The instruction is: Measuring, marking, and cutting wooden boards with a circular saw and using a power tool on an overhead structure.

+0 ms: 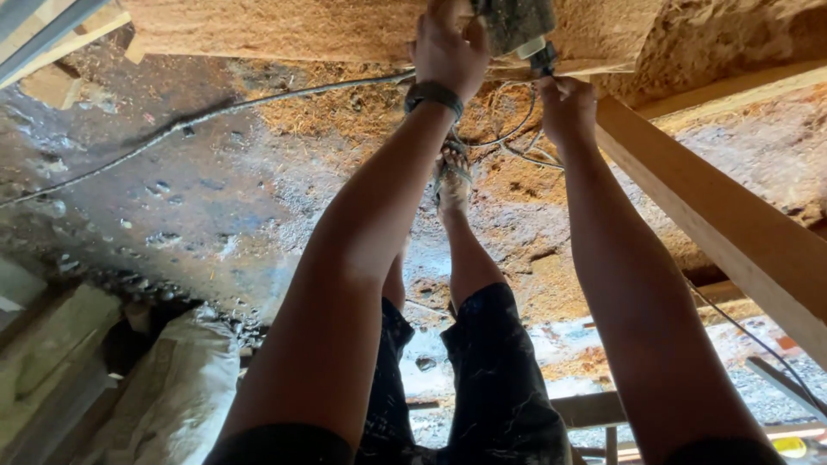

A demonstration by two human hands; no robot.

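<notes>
Both hands sit at twelve o'clock: left hand (448, 47) clamped around a dusty power tool (515, 24) on the wooden board (284, 27), right hand (566, 108) fisted by its cable (258, 99), sawdust (345, 108) down, progress indeterminable.

Dirt floor (198, 198), dark and wet at left, covered with sawdust (362, 103) toward the middle. Pale timber beam (732, 232) slants at right. White sack (172, 396) lower left. Gravel (767, 392) lower right. Bright daylight.
</notes>
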